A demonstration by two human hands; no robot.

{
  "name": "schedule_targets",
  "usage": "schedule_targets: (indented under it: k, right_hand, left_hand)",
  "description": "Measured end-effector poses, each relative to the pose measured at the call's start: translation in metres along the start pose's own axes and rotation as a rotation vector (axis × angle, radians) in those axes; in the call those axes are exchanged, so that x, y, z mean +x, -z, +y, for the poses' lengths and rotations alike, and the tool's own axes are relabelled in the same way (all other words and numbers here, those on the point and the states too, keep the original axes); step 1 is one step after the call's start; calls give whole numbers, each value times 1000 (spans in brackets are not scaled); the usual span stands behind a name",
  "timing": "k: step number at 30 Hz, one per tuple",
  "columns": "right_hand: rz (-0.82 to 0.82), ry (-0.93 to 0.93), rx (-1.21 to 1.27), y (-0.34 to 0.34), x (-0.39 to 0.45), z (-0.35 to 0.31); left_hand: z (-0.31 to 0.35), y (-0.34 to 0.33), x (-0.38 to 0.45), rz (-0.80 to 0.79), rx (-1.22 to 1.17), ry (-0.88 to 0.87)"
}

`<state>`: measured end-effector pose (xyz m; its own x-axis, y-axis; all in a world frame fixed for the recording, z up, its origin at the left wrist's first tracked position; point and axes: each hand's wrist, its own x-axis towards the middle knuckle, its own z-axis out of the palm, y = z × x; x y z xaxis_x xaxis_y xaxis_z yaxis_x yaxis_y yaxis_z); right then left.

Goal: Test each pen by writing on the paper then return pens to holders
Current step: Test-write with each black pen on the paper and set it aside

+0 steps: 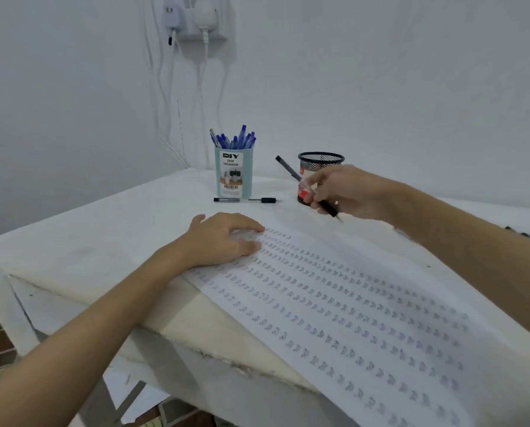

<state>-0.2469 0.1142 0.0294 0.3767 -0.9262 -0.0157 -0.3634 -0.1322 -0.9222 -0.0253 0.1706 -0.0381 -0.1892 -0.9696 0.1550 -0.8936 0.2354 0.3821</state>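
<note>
— What can you read from where you stand?

— Only the pale blue holder near the counter's far edge: its label says "DIY DESK ORGANIZER", with a small picture and a barcode below. It is a smooth, rounded-off box, packed with blue pens standing caps up.

— And the other pot?

— A round black wire-mesh holder, to the right of the blue one, with a red label I cannot make out; the right hand partly covers it. It stands apart from the blue one.

— What is that hand doing?

— Its fingers pinch a slim black pen, tip pointing down and right, just past the paper's far edge, and whether the tip touches the counter I cannot tell. A grey pen body slants up to the left from behind the same hand.

— The left hand?

— Flat on the far left corner of the paper, fingers relaxed and spread, pressing it down. The sheet is white, covered in rows of small repeated scribbles, too blurred to read.

— Anything loose?

— Two dark pen pieces lie end to end on the white cloth-covered counter, just before the blue holder.
</note>
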Motion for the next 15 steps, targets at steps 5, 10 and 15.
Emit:
schedule_targets:
  k: [5,10,15]
  right_hand:
    - [-21,-147,356,15,-23,-6]
    - [-11,-137,563,16,-37,-5]
    - [-11,-89,628,17,-44,-3]
  left_hand:
    - [18,-8,1,8,58,-57]
    - [33,-12,-2,-13,62,-90]
    - [43,-8,1,-70,30,-76]
